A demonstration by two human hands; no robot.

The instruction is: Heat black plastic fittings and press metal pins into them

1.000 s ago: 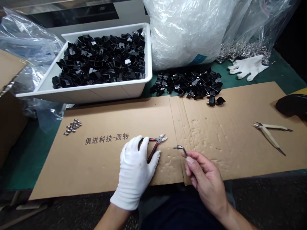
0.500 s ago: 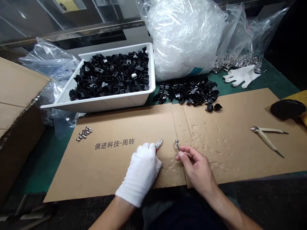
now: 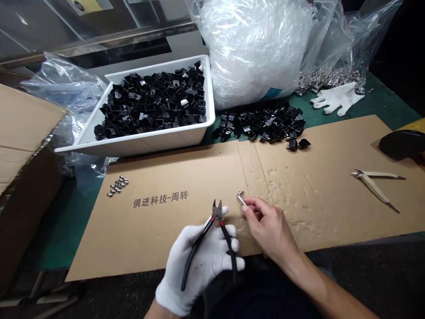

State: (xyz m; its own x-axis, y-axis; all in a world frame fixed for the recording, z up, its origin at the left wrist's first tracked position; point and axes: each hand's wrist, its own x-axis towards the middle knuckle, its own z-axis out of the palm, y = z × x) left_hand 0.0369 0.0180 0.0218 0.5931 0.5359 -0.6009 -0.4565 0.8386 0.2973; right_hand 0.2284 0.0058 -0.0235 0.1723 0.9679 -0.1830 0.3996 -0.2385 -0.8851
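Observation:
My left hand (image 3: 206, 261), in a white glove, is turned palm up and holds diagonal cutters (image 3: 217, 212). The black handles spread across its palm and fingers, and the jaws stand apart, pointing away from me. My bare right hand (image 3: 274, 230) pinches a small shiny metal part (image 3: 241, 200) with a rounded end, between thumb and fingers. The part is to the right of the cutter jaws and does not touch them. Both hands are over the cardboard sheet (image 3: 159, 239).
Several small metal pieces (image 3: 117, 186) lie at the left. Behind are a white tray (image 3: 159, 141) of black plastic parts, a pile of black parts (image 3: 265, 124), a large plastic bag (image 3: 255, 53) and a white glove (image 3: 338, 98). Pale-handled pliers (image 3: 373, 186) lie right; a carton (image 3: 29, 119) stands left.
My left hand has turned from palm down to palm up, and the cutters now show in full with handles spread. My right hand keeps the metal part, shifted slightly left.

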